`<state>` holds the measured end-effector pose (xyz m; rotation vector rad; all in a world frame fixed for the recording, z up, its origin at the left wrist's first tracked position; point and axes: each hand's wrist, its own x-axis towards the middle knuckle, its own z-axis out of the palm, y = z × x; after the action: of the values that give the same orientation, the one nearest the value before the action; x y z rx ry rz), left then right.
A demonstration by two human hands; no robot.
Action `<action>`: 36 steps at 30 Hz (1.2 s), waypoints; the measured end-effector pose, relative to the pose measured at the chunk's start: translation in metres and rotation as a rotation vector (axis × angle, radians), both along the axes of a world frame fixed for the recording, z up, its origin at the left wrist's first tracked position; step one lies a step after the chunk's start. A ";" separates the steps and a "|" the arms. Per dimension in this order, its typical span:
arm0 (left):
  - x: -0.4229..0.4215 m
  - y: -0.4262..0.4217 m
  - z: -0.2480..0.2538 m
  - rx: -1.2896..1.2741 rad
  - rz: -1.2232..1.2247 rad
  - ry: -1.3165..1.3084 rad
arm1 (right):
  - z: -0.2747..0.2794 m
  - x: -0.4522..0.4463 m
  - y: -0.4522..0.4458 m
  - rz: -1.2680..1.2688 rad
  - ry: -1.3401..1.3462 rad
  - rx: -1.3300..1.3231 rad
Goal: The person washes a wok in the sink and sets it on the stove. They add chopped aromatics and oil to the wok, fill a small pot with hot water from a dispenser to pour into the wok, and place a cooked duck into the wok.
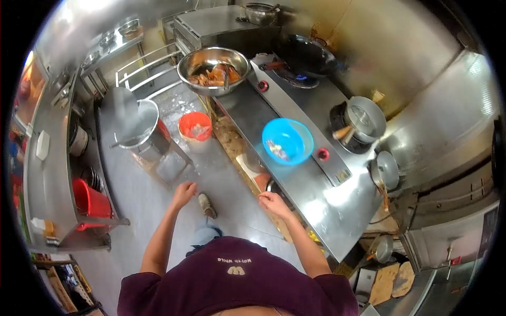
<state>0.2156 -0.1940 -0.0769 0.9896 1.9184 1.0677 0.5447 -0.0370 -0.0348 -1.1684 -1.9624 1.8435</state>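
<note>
Two bare hands out front, with the blue basin point(298, 139) up on the steel tabletop point(316, 210) beyond the right one!

Left hand point(184, 194) hangs over the floor point(240, 203), right hand point(272, 203) by the tabletop's edge; fingers curl on both, and whether either grip is closed, I can't tell. Small pale pieces point(277, 149) lie in the basin, a red-ringed knob point(323, 154) just beside it. Farther up, a steel bowl point(211, 90) of brown food point(213, 75), then a dark wok point(305, 55); left, red bucket point(192, 118) and tall pot point(153, 148) crowd the walkway.
</note>
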 end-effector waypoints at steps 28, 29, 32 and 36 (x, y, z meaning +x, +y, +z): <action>-0.241 0.355 0.159 0.399 0.112 -0.162 | 0.320 -0.141 0.303 -0.501 0.138 0.604; -0.249 0.356 0.162 0.421 0.144 -0.147 | 0.331 -0.162 0.326 -0.483 0.130 0.605; -0.285 0.365 0.158 0.408 0.204 -0.114 | 0.348 -0.237 0.411 -0.403 0.131 0.585; -0.346 0.390 0.136 0.422 0.310 -0.068 | 0.344 -0.352 0.549 -0.364 0.062 0.531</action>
<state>-0.1302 0.1959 0.0594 0.8743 1.8682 1.7143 0.1923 0.5117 0.3090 -1.1712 -1.8795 1.0772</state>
